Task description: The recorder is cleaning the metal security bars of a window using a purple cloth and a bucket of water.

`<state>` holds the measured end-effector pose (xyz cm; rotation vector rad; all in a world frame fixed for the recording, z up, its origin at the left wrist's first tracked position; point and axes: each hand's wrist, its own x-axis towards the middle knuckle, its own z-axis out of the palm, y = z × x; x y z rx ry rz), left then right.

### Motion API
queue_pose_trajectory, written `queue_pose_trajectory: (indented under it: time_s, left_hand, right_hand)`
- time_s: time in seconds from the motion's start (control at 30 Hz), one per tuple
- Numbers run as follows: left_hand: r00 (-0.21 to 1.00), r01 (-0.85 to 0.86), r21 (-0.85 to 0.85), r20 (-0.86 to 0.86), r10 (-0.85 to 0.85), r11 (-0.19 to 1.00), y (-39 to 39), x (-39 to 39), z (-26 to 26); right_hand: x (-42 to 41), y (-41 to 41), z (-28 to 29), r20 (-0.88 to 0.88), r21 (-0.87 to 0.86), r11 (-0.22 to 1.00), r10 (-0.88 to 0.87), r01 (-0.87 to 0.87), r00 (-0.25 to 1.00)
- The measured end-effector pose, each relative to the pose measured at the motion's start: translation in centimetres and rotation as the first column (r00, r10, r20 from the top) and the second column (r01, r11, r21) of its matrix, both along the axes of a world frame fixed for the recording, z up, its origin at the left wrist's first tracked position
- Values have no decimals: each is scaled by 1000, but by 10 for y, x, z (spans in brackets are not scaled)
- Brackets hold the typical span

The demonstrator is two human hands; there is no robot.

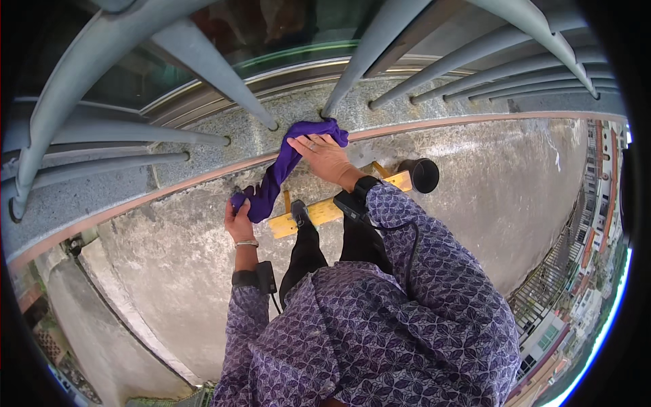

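Note:
A long purple cloth (272, 178) stretches between both hands, its upper end bunched on the edge of a speckled stone window sill (297, 109). My right hand (325, 157) lies over that upper end, fingers extended across the fabric, close to the foot of a grey metal bar (351, 66). Lower and to the left, my left hand (239, 221) grips the other end of the cloth, which hangs in folds below the sill's reddish edge. What my left fingertips do behind the fabric is partly hidden.
I stand with a shoe on a narrow yellow wooden bench (325, 213). Beside its right end is a black bucket (424, 175) on the concrete floor (488, 188). Grey bars rise from the sill before a window (295, 30). A railing (552, 264) runs along the right.

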<state>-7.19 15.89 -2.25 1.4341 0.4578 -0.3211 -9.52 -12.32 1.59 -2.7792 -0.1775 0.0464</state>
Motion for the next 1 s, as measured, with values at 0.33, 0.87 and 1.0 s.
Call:
queue_pose_trajectory:
  time_s: [0.33,0.87,1.0]
  left_hand:
    - [918,390,-6,75,-388,921,-147,-18,-1]
    - [787,615,27,50,-615,788,-274,-69,-4]
    - [784,617,58,44,-620,785,-279,-66,-8]
  right_hand:
    - [-114,-186,-2,-49,-237,859,-477,454,877]
    - [-95,-281,-1,11,-197,912,-366,361,931]
    - [-77,-297,2,2,-59,921,-386,386,922]
